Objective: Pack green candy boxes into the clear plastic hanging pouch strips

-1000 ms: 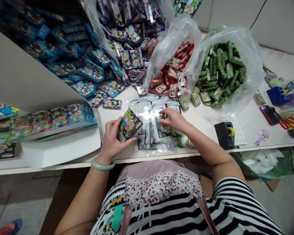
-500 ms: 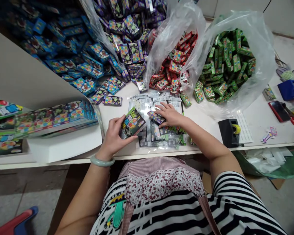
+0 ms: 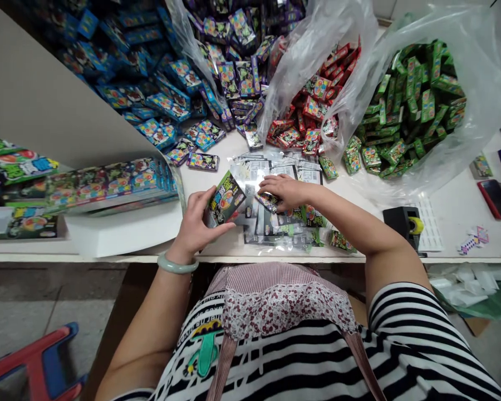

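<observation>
My left hand [image 3: 194,225] holds a black-and-green printed packet [image 3: 229,201] tilted above the table, its fingers along the far left edge and its thumb out below. Just to the right, my right hand [image 3: 290,192] has its fingers and thumb around a small purple box [image 3: 266,202]. That box is over a spread of clear, printed plastic bags [image 3: 253,229], which lie flat and overlap in front of me. Part of the box is hidden under the fingers.
Heaps of small boxes lie at the back: blue boxes [image 3: 158,100], purple boxes [image 3: 237,78], red boxes [image 3: 317,89] and green boxes [image 3: 413,83]. A row of printed packs [image 3: 117,184] stands at left. A tape dispenser [image 3: 401,223] and a phone [image 3: 496,199] lie at right.
The camera view has shifted, so the table's things appear further right. Both hands keep hold of the same packet and box, with my right fingers drawn in closer around the box.
</observation>
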A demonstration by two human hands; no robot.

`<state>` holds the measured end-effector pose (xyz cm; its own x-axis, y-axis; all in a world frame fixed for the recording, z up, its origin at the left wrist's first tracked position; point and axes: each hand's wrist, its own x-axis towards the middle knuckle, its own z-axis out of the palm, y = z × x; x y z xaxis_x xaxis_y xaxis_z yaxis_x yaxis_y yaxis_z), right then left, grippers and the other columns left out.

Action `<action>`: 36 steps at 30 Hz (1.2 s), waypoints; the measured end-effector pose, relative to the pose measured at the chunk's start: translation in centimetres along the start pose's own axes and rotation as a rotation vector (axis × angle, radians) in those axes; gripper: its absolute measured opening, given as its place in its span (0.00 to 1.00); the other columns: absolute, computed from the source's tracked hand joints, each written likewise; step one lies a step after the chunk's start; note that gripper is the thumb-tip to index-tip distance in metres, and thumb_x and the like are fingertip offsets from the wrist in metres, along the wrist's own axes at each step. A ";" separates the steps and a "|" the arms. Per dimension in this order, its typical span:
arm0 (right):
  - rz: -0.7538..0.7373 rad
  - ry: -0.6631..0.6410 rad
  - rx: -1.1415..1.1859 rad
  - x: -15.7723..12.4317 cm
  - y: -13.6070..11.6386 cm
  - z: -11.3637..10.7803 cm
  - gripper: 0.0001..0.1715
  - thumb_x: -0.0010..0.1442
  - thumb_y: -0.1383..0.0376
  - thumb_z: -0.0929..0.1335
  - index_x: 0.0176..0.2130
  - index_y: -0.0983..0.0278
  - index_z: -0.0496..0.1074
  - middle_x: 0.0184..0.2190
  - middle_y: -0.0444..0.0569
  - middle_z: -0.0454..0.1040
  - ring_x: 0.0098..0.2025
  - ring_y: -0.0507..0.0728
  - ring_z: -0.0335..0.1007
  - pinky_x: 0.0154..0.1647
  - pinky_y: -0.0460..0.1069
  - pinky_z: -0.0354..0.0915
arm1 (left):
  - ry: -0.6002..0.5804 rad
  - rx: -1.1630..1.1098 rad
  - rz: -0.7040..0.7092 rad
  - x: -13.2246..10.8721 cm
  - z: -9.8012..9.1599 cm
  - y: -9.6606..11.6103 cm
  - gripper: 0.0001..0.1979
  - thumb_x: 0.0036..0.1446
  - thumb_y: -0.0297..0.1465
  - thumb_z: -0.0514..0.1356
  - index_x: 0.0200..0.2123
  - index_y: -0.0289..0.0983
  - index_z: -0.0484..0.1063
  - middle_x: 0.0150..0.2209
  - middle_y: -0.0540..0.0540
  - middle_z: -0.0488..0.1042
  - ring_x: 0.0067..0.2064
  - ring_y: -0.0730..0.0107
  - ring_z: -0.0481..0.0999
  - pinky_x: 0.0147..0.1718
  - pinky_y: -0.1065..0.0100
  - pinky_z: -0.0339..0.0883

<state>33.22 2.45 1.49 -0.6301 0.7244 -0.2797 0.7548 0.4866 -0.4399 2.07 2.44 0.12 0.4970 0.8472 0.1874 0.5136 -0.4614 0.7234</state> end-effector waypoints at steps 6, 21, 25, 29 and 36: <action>0.015 0.532 0.093 -3.5 -0.2 0.0 0.39 0.56 0.54 0.72 0.62 0.65 0.65 0.58 0.62 0.66 0.60 0.67 0.64 0.62 0.64 0.61 | 0.023 0.016 0.063 0.0 0.2 -0.2 0.47 0.49 0.55 0.67 0.67 0.42 0.58 0.54 0.40 0.65 0.58 0.50 0.70 0.60 0.48 0.66; -0.013 0.337 -0.092 -7.4 -5.1 -1.5 0.39 0.59 0.51 0.71 0.64 0.62 0.63 0.61 0.61 0.64 0.62 0.70 0.58 0.63 0.68 0.59 | -0.171 0.202 0.341 1.5 2.0 1.6 0.49 0.49 0.44 0.69 0.70 0.40 0.51 0.56 0.36 0.62 0.58 0.46 0.66 0.58 0.45 0.65; -0.055 0.345 -0.007 -7.3 -4.4 -1.6 0.43 0.57 0.50 0.73 0.64 0.63 0.61 0.60 0.62 0.66 0.62 0.68 0.60 0.63 0.66 0.60 | -0.232 0.163 0.397 1.5 1.9 1.6 0.49 0.49 0.44 0.69 0.70 0.40 0.52 0.57 0.35 0.62 0.58 0.45 0.66 0.58 0.45 0.66; -0.064 0.323 0.011 -7.1 -3.9 -2.1 0.43 0.56 0.48 0.73 0.63 0.62 0.62 0.60 0.61 0.67 0.63 0.68 0.61 0.63 0.66 0.60 | -0.266 0.100 0.387 1.7 2.1 1.7 0.49 0.49 0.46 0.69 0.69 0.42 0.51 0.57 0.36 0.62 0.58 0.47 0.66 0.58 0.46 0.66; -0.078 0.276 0.023 -6.0 -3.8 -2.1 0.44 0.56 0.50 0.74 0.63 0.66 0.63 0.60 0.62 0.68 0.61 0.68 0.63 0.63 0.64 0.60 | -0.295 0.053 0.339 1.4 2.2 1.3 0.47 0.51 0.46 0.68 0.69 0.41 0.52 0.56 0.37 0.62 0.58 0.50 0.67 0.58 0.48 0.67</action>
<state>34.50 -2.68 6.63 -0.6103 0.7922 -0.0022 0.6993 0.5375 -0.4713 4.99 2.48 -0.12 0.8178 0.5379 0.2048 0.3188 -0.7195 0.6170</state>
